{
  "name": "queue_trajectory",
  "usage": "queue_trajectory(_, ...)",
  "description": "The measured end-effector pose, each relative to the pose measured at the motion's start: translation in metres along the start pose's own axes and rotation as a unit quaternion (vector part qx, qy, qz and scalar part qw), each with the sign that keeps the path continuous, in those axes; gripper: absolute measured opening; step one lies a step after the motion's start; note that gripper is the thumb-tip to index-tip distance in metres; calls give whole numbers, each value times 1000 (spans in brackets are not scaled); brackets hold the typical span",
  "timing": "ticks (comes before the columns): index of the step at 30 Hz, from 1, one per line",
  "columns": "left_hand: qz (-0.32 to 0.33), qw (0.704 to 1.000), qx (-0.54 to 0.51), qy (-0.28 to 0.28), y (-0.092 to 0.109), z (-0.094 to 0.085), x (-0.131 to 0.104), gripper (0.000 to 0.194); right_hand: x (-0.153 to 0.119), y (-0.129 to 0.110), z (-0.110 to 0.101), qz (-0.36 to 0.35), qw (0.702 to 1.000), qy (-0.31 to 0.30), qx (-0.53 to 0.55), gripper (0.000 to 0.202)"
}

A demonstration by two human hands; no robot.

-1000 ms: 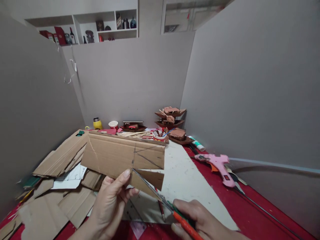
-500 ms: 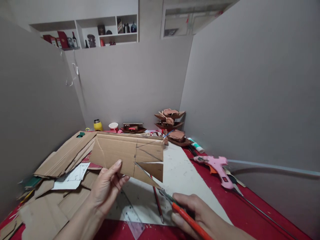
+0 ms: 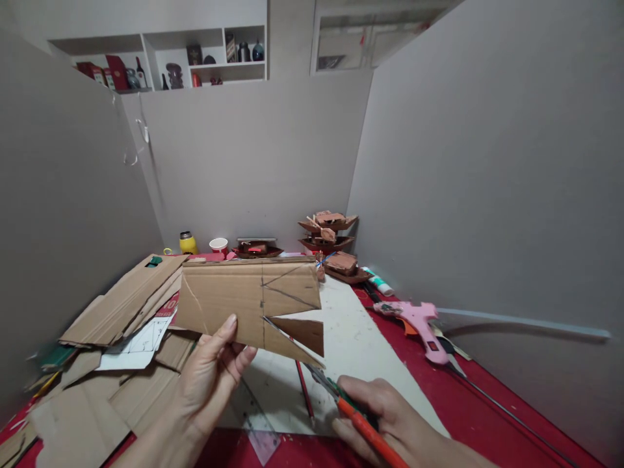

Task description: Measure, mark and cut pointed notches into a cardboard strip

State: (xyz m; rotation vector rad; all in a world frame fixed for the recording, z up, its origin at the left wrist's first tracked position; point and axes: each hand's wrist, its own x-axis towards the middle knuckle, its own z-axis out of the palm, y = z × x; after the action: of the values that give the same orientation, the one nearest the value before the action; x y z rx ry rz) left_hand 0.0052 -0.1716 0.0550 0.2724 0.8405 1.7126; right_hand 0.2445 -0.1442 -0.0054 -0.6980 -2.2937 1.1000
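Note:
My left hand pinches the lower edge of a brown cardboard piece, thumb in front and fingers behind. Pencil lines form triangles on its right part, and a cut triangular flap sits between gaps there. My right hand is closed around scissors with orange-red handles. Their blades point up and left at the cardboard's lower right, along the slit below the flap. Behind and below lies a dark red pencil on a white sheet, near a clear ruler.
Cardboard scraps and a drawn paper pile up at left. A pink glue gun with its cord lies at right. Model boats, a paper cup and a yellow bottle stand at the back. Grey panels enclose the table.
The slit below the flap now gapes wider, with the lower strip parted from it. The scissors have shifted slightly down at the cardboard. The whole view has moved a little.

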Motion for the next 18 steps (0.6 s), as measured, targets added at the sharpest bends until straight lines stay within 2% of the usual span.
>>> queue_trajectory(5, 9, 1000, 12, -10, 0, -2, 0, 18, -1, -1, -2, 7, 999, 4, -39, 37)
queue_trajectory(8, 22, 999, 24, -38, 4, -4, 2, 10, -3, -8, -6, 29, 997, 27, -66, 39)
queue_trajectory(10, 39, 997, 29, -65, 9, -5, 4, 12, -3, -15, -10, 42, 996, 32, -75, 38)
queue_trajectory(13, 80, 992, 34, -87, 20, -4, 8, 18, -2, -21, -17, 58, 995, 9, -81, 32)
queue_trajectory(18, 154, 985, 34, -62, 39, -5, 16, 10, -5, -15, -36, 82, 990, -43, -109, 19)
